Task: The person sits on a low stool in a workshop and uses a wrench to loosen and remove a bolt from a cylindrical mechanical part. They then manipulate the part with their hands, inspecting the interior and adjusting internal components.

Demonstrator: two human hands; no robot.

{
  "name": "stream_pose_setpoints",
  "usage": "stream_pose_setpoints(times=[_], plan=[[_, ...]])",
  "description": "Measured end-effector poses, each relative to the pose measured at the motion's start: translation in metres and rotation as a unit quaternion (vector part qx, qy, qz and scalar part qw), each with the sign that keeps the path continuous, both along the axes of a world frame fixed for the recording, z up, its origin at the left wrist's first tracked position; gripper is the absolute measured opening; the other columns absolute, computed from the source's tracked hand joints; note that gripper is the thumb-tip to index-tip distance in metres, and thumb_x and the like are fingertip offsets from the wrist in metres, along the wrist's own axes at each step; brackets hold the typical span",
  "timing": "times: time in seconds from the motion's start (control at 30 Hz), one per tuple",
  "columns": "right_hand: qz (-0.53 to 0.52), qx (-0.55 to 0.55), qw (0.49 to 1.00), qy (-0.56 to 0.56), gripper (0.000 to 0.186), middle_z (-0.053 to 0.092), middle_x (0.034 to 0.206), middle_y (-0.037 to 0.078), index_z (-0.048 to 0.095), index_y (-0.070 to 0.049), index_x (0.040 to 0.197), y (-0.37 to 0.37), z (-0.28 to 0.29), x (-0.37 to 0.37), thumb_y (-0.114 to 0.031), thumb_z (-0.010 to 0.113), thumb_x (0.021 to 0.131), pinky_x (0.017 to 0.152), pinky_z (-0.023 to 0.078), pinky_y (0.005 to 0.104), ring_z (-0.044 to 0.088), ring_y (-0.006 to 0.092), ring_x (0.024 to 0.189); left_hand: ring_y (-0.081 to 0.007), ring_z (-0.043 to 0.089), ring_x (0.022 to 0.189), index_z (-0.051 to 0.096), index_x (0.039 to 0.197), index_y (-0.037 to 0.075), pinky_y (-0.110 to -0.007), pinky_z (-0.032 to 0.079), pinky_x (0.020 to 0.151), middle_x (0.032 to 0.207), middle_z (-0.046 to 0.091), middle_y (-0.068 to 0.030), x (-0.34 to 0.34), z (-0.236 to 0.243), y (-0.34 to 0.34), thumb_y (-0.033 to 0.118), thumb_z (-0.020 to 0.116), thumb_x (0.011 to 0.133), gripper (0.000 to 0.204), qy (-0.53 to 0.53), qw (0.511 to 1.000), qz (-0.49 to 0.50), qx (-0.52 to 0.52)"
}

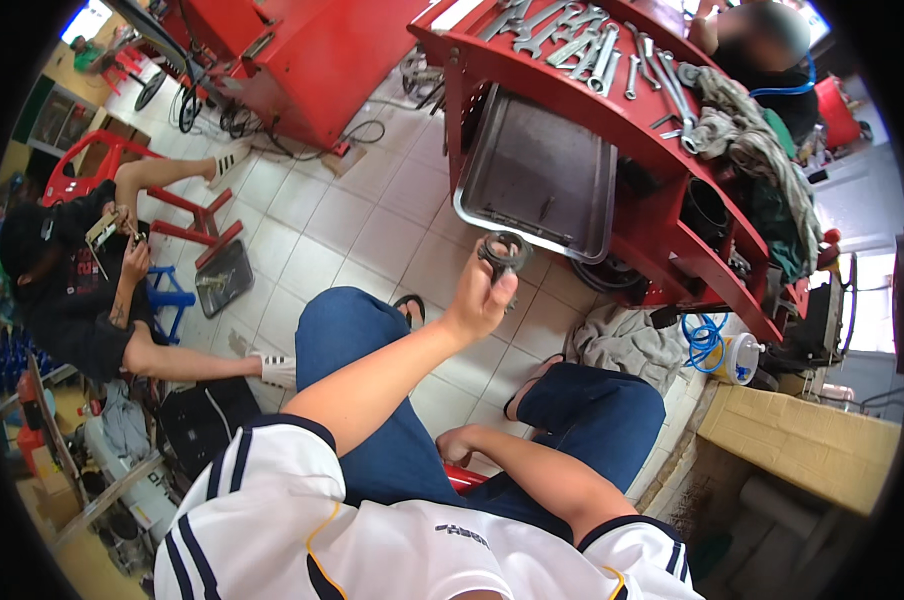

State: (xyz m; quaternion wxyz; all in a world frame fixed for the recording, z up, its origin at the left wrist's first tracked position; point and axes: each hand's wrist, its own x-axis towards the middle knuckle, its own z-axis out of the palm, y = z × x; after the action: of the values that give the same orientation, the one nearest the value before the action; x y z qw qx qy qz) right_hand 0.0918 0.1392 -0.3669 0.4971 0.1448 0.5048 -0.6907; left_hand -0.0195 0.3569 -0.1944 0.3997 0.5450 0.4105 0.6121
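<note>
My left hand point(478, 298) is raised ahead of my knees, closed around a dark, ring-shaped metal part point(493, 248) with an open centre. The lower side of the part is hidden by my fingers and thumb. Between my thighs, my right hand point(457, 443) is down at the front of the red stool point(464, 478) I sit on. Its fingers are curled, partly out of sight, and seem to grip the stool's edge. Just beyond the raised part sits a dark metal tray point(537, 165) with a pale rim and some oily residue.
A red tool cart point(662, 150) at the far right bears several wrenches point(597, 55) and rags point(742, 130). Grey cloth point(622, 345) lies on the tiles by my right knee, near a coiled blue hose point(705, 342). At left, a seated person point(72, 270) handles a small part.
</note>
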Motion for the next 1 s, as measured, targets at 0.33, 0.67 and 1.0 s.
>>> stream_pose_setpoints(times=[0.33, 0.67, 1.0], plan=[[-0.506, 0.163, 0.847, -0.024, 0.024, 0.07, 0.085, 0.011, 0.069, -0.003, 0.105, 0.161, 0.152, 0.065, -0.015, 0.051, 0.095, 0.049, 0.048, 0.0295, 0.059, 0.0164, 0.055, -0.011, 0.055, 0.079, 0.058, 0.104, 0.004, -0.027, 0.049, 0.071, 0.089, 0.057, -0.0028, -0.042, 0.007, -0.01, 0.045, 0.048, 0.103, 0.043, -0.108, 0.991, 0.083, -0.016], [-0.821, 0.141, 0.522, 0.182, 0.038, 0.065, 0.125, 0.028, 0.045, 0.016, 0.138, 0.273, 0.241, 0.098, 0.002, 0.044, 0.103, 0.099, 0.057, 0.0337, 0.068, 0.0304, 0.115, -0.0096, 0.054, 0.08, 0.058, 0.107, 0.003, -0.026, 0.047, 0.072, 0.09, 0.057, -0.0012, -0.052, 0.067, 0.053, 0.052, 0.051, 0.104, 0.05, 0.02, 1.0, -0.02, -0.006], [-0.799, 0.228, 0.498, 0.247, 0.032, 0.07, 0.116, 0.022, 0.05, 0.008, 0.121, 0.309, 0.247, 0.087, -0.018, 0.058, 0.106, 0.091, 0.059, 0.0313, 0.071, 0.0254, 0.107, -0.0316, 0.058, 0.107, 0.053, 0.125, -0.001, -0.038, 0.045, 0.097, 0.116, 0.056, -0.014, -0.025, 0.043, 0.067, 0.048, 0.066, 0.097, 0.058, 0.202, 0.975, -0.078, 0.043]])
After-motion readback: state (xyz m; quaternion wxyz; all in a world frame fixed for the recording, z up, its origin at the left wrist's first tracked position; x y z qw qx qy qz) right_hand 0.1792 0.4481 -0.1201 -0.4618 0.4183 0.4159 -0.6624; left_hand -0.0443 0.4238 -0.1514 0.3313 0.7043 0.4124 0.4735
